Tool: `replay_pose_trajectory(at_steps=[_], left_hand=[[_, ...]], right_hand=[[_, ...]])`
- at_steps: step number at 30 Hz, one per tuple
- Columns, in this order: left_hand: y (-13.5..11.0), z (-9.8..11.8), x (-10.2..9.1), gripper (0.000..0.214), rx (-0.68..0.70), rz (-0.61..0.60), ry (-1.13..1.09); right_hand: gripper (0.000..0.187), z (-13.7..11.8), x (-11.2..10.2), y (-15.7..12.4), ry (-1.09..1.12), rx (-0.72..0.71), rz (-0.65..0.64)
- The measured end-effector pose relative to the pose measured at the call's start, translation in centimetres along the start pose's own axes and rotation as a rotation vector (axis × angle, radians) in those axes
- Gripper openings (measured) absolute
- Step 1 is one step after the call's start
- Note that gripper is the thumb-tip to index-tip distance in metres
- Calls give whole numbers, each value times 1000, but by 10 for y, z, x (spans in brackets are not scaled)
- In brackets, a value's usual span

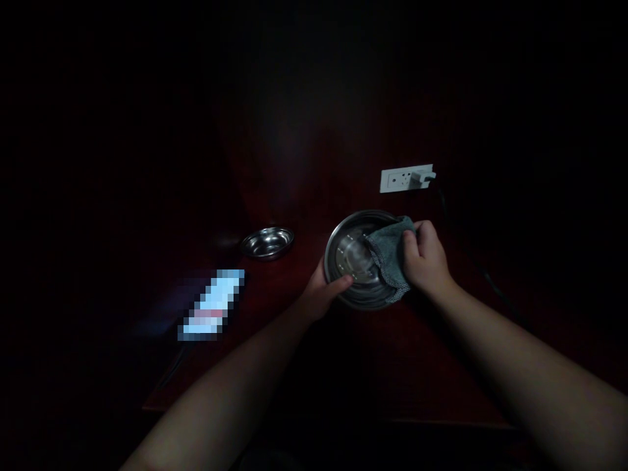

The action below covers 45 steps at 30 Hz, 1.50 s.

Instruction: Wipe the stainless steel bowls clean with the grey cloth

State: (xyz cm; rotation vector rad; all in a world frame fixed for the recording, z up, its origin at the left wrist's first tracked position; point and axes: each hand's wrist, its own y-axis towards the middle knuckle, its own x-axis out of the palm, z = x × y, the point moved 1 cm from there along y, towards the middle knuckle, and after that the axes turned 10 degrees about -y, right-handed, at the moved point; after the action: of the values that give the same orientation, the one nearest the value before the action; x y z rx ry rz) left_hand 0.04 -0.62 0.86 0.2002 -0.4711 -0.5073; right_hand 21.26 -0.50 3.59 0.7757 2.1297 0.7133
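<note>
at the rim of the metal bowl: a slip or twist looks the likeliest mishap; its cause would be the left hand holding one side only, against any push from the opposite edge;
cloth: the grey-green cloth drapes over the bowl's right part; a loose fold could catch on the rim, and dim light may hide it;
left hand: gripping the bowl, thumb over the edge, other fingers hidden; the bowl lies just right of it, touching, opening tilted toward the person;
right hand: closed on the cloth at the bowl's right edge; whether it also pinches the rim, i cannot tell;
small metal dish: left of the bowl, apart from it;
lit screen: left of the bowl, nearer the person;
wall socket: beyond the bowl, slightly right
</note>
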Motion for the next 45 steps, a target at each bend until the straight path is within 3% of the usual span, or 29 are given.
replay_pose_trajectory(at_steps=[4,11,45], left_hand=[[-1,1,5,66,-29,-69,-14],[0,-3,4,61,-89,-60,-46],[0,-5,3,58,-100,-63,-61]], right_hand=[[14,1,4,0,5,45,7],[15,2,8,-1,3,39,-13],[28,6,11,-1,-12,14,-33]])
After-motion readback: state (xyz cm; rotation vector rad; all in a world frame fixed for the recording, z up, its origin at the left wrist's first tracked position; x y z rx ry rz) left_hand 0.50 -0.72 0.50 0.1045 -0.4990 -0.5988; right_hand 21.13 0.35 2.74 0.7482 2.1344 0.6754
